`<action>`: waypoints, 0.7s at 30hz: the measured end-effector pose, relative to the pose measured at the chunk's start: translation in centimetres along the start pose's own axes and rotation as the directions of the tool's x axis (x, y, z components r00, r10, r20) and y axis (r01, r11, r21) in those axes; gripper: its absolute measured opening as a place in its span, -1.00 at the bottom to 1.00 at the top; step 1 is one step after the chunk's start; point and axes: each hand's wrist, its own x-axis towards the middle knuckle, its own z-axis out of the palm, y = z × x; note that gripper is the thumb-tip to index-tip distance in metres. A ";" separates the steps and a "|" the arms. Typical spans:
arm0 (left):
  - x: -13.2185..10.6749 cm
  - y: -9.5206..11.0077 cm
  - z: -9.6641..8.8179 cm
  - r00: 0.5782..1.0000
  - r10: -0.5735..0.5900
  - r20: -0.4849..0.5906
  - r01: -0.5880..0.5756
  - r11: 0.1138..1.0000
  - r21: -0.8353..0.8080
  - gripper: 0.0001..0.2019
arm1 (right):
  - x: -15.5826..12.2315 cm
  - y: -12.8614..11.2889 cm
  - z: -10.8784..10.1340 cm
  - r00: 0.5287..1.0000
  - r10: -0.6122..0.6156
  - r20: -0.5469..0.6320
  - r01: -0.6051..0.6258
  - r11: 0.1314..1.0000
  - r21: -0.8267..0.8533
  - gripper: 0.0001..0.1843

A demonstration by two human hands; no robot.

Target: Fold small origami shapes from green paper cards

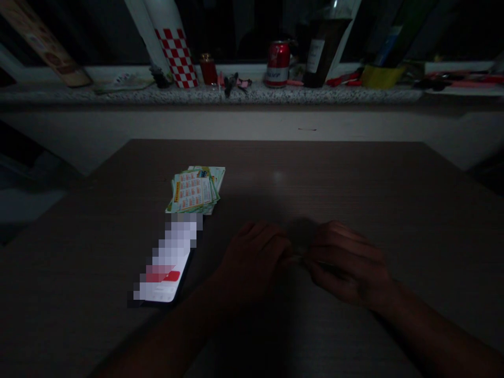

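Observation:
Both hands are low over the dark wooden table (346, 178), close together in dim light. My left hand (258, 257) has its fingers curled closed, thumb toward the right. My right hand (350, 262) is closed in a pinch facing it. A small thin pale thing (298, 258) shows between the fingertips of both hands, too dark to name. Left of my left hand lies a phone (181, 262) with its screen lit, part of it blurred into blocks. Touching or just beyond its top end is a loose pile of printed paper cards (195, 191).
Behind the table runs a speckled stone sill (252, 95). On it stand a red-and-white checkered container (179, 58), a small red bottle (208, 69), a red can (277, 64), a dark pouch (318, 52), a yellow pot (381, 76) and a tall tube (55, 50).

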 end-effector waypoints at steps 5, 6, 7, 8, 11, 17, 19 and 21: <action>-0.1 -0.3 -0.3 0.997 -0.028 -0.065 0.024 0.998 -0.066 -0.77 | 0.2 -0.3 -0.2 0.999 0.007 -0.031 -0.006 1.000 0.030 -0.87; -0.2 -0.3 -0.4 0.997 -0.039 -0.068 0.034 0.996 -0.082 -0.76 | 0.3 -0.3 -0.2 0.999 0.012 -0.032 -0.010 0.999 0.039 -0.87; -0.2 -0.3 -0.5 0.996 -0.051 -0.070 0.044 0.994 -0.098 -0.76 | 0.3 -0.3 -0.2 0.999 0.017 -0.034 -0.015 0.999 0.047 -0.87; -0.3 -0.2 -0.6 0.995 -0.065 -0.072 0.057 0.992 -0.115 -0.75 | 0.3 -0.4 -0.3 0.999 0.021 -0.037 -0.019 0.998 0.055 -0.87; -0.4 0.0 -0.9 0.989 -0.127 -0.075 0.112 0.977 -0.180 -0.72 | 0.4 -0.5 -0.4 0.998 0.032 -0.047 -0.028 0.997 0.076 -0.86; -0.7 0.3 -1.4 0.963 -0.255 -0.086 0.233 0.950 -0.207 -0.62 | 0.4 -0.6 -0.3 0.998 0.048 -0.045 -0.043 0.992 0.118 -0.84; -1.0 0.1 -1.4 0.958 -0.270 -0.100 0.248 0.949 -0.193 -0.57 | 0.4 -0.5 -0.3 0.996 0.067 -0.057 -0.059 0.989 0.138 -0.83; -1.2 -0.2 -1.3 0.958 -0.263 -0.113 0.238 0.952 -0.194 -0.56 | 0.4 -0.5 -0.3 0.993 0.089 -0.075 -0.077 0.986 0.149 -0.82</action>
